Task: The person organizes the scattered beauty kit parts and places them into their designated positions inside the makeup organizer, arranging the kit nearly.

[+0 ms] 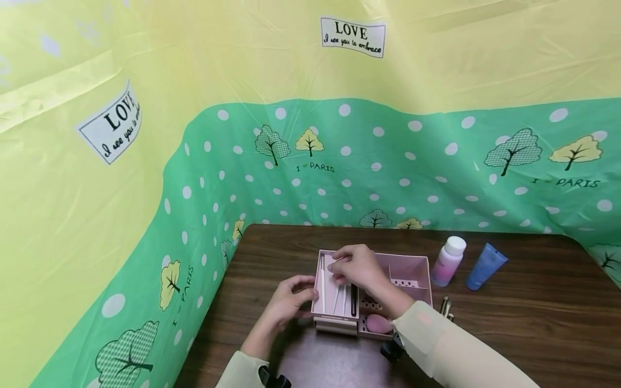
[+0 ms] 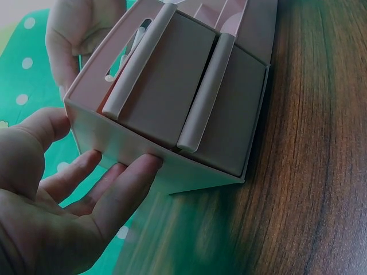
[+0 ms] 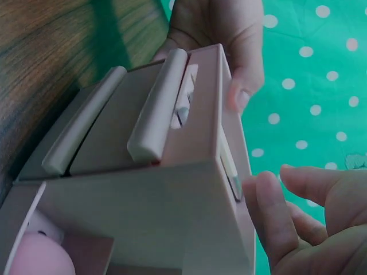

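Observation:
A pink desktop organizer [image 1: 407, 263] stands on the table, with two drawers [image 2: 166, 69] at its front left. Its upper left tray holds several thin white sticks [image 1: 323, 283] and a black pen-like stick [image 1: 354, 300]. My left hand [image 1: 287, 302] touches the organizer's left side; in the left wrist view its fingertips rest on the side wall, thumb near the top edge. Over that tray is my right hand [image 1: 358, 265]. Its fingers [image 3: 275, 212] are loosely bent by the tray's edge in the right wrist view, with nothing visible between them.
A pink makeup sponge [image 1: 378, 324] sits in the organizer's front compartment. To the right stand a pink-and-white bottle [image 1: 448, 261] and a blue tube [image 1: 486, 267]. Small metallic items [image 1: 445, 307] lie beside the organizer. A patterned curtain [image 1: 301, 178] surrounds the dark wooden table [image 1: 533, 302].

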`<move>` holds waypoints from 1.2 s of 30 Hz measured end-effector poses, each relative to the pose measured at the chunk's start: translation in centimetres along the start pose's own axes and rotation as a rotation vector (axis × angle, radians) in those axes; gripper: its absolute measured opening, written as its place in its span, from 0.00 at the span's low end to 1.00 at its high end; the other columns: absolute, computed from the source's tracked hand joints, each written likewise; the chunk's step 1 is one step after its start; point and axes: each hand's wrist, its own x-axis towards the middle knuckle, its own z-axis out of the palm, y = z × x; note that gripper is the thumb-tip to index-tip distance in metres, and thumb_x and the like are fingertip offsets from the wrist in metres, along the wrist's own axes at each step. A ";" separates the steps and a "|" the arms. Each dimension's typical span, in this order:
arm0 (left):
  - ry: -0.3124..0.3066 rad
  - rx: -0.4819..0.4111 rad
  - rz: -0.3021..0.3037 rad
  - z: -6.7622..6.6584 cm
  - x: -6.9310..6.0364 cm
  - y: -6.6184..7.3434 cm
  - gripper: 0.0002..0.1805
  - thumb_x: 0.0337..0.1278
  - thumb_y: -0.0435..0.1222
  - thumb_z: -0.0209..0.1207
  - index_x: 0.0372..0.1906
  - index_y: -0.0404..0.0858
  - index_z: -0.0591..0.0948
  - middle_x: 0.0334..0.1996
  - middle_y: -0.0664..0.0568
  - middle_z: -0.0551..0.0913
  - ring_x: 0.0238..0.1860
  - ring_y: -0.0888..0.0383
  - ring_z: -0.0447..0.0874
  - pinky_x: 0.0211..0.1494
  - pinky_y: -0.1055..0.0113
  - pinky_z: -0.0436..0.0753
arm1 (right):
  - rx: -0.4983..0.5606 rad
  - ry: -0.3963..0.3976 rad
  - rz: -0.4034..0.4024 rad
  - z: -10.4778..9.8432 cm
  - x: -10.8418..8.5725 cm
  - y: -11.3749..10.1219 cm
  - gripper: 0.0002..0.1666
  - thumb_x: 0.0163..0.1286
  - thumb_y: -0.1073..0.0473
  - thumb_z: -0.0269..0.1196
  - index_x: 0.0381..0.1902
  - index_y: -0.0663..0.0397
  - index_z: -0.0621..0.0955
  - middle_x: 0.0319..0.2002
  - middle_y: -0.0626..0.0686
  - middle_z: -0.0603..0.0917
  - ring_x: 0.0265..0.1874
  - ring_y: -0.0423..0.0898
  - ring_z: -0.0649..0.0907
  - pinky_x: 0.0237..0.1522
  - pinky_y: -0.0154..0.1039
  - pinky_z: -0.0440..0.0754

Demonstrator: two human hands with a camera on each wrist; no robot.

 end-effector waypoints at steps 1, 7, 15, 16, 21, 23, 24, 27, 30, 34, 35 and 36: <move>0.001 0.001 0.001 0.0 0.0 0.0 0.27 0.61 0.35 0.66 0.64 0.32 0.78 0.56 0.40 0.81 0.45 0.53 0.86 0.41 0.48 0.91 | 0.001 -0.001 -0.001 -0.2 0.0 0.0 0.21 0.59 0.71 0.72 0.52 0.69 0.84 0.31 0.58 0.89 0.23 0.51 0.89 0.29 0.45 0.91; 0.002 -0.004 -0.002 0.1 -0.1 0.0 0.27 0.62 0.36 0.66 0.64 0.32 0.77 0.55 0.41 0.82 0.45 0.52 0.86 0.42 0.47 0.91 | 0.031 -0.016 -0.016 -1.4 -0.5 0.1 0.23 0.60 0.69 0.72 0.55 0.68 0.83 0.35 0.59 0.89 0.29 0.55 0.90 0.33 0.47 0.91; 0.008 -0.020 0.001 0.0 0.0 -0.3 0.27 0.60 0.34 0.66 0.63 0.31 0.78 0.53 0.41 0.82 0.44 0.53 0.85 0.42 0.46 0.90 | 0.045 -0.037 -0.041 -2.9 -1.5 0.2 0.26 0.62 0.64 0.73 0.56 0.68 0.82 0.39 0.60 0.89 0.33 0.57 0.90 0.34 0.48 0.91; 0.008 -0.019 0.002 0.0 0.1 -0.3 0.27 0.60 0.34 0.66 0.63 0.31 0.78 0.53 0.41 0.82 0.44 0.53 0.85 0.42 0.46 0.90 | 0.029 -0.035 -0.048 -3.1 -1.7 0.3 0.26 0.62 0.63 0.74 0.56 0.67 0.83 0.39 0.60 0.90 0.34 0.57 0.90 0.34 0.48 0.91; 0.011 -0.019 0.005 0.0 0.1 -0.3 0.27 0.59 0.34 0.66 0.63 0.30 0.78 0.52 0.41 0.82 0.44 0.53 0.85 0.41 0.47 0.91 | -0.024 -0.038 -0.068 -3.9 -2.4 0.6 0.26 0.62 0.59 0.74 0.56 0.64 0.83 0.42 0.58 0.90 0.35 0.54 0.90 0.34 0.49 0.91; 0.012 -0.021 0.006 0.1 0.1 -0.3 0.27 0.59 0.34 0.66 0.63 0.30 0.78 0.52 0.41 0.82 0.44 0.53 0.85 0.41 0.47 0.91 | -0.024 -0.041 -0.070 -4.3 -2.6 0.8 0.26 0.62 0.58 0.74 0.56 0.64 0.83 0.42 0.58 0.90 0.36 0.53 0.90 0.35 0.48 0.91; 0.012 -0.022 0.006 0.1 0.1 -0.3 0.27 0.59 0.34 0.66 0.63 0.30 0.78 0.52 0.41 0.82 0.43 0.53 0.85 0.41 0.47 0.91 | -0.024 -0.042 -0.071 -4.5 -2.7 0.9 0.26 0.62 0.58 0.74 0.56 0.64 0.83 0.42 0.58 0.90 0.36 0.53 0.90 0.35 0.48 0.91; 0.013 -0.023 0.006 0.1 0.1 -0.3 0.27 0.58 0.34 0.66 0.63 0.30 0.78 0.52 0.42 0.82 0.43 0.54 0.85 0.40 0.48 0.91 | -0.035 -0.041 -0.081 -5.2 -3.2 1.0 0.26 0.62 0.58 0.75 0.56 0.62 0.83 0.42 0.56 0.90 0.37 0.52 0.89 0.34 0.47 0.91; 0.016 -0.023 0.006 0.1 0.1 -0.3 0.27 0.58 0.34 0.66 0.63 0.30 0.78 0.51 0.42 0.82 0.43 0.54 0.85 0.40 0.48 0.91 | -0.074 -0.033 -0.109 -6.0 -3.7 1.0 0.25 0.62 0.57 0.75 0.55 0.61 0.84 0.41 0.55 0.89 0.37 0.49 0.88 0.34 0.44 0.90; 0.019 -0.022 0.007 0.1 0.2 -0.3 0.27 0.58 0.34 0.66 0.62 0.30 0.78 0.51 0.42 0.82 0.43 0.54 0.85 0.40 0.48 0.91 | -0.103 -0.015 -0.135 -6.9 -4.2 1.1 0.25 0.61 0.55 0.76 0.54 0.59 0.85 0.41 0.55 0.90 0.37 0.46 0.87 0.36 0.45 0.89; 0.019 -0.022 0.007 0.1 0.2 -0.3 0.27 0.58 0.34 0.66 0.62 0.30 0.78 0.51 0.42 0.82 0.43 0.54 0.85 0.40 0.48 0.91 | -0.106 -0.011 -0.137 -7.2 -4.3 1.1 0.25 0.61 0.54 0.76 0.55 0.59 0.85 0.42 0.56 0.90 0.37 0.46 0.87 0.36 0.45 0.89; 0.019 -0.023 0.007 0.1 0.2 -0.3 0.27 0.58 0.33 0.65 0.62 0.30 0.78 0.51 0.42 0.82 0.43 0.54 0.85 0.40 0.48 0.91 | -0.098 -0.010 -0.134 -7.4 -4.4 1.1 0.27 0.61 0.54 0.76 0.56 0.60 0.84 0.43 0.56 0.90 0.37 0.46 0.87 0.37 0.46 0.89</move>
